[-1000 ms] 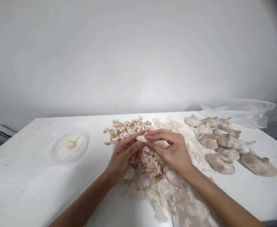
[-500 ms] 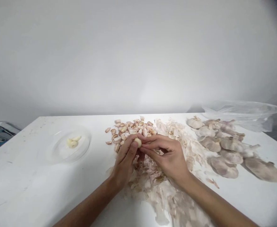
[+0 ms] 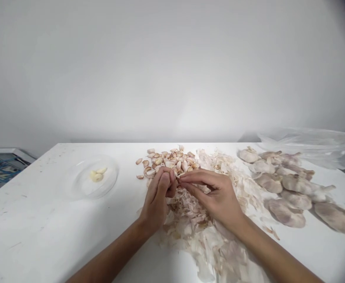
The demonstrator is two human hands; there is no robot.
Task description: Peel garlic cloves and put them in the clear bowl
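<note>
My left hand (image 3: 160,190) is closed in a fist-like grip around a garlic clove, which the fingers now hide almost wholly. Thumb and fingertips of my right hand (image 3: 212,192) are pinched together against it; what lies between them is too small to make out. Just beyond my hands is a pile of unpeeled garlic cloves (image 3: 172,159). Beneath them spreads a heap of papery garlic skins (image 3: 192,220). Off to the left, a clear plate (image 3: 110,184) holds a few peeled garlic cloves (image 3: 97,175).
Several whole garlic bulbs (image 3: 296,184) lie on the right of the white table (image 3: 42,232). A clear plastic bag (image 3: 313,147) rests at the back right corner. Beyond the left edge stands a frame with blue cords (image 3: 1,167). The wall rises behind the table.
My left fingers have closed over the peeled clove that showed between them before. My right fingertips stay pinched beside it. The whole view has shifted slightly, moving the table things rightward.
</note>
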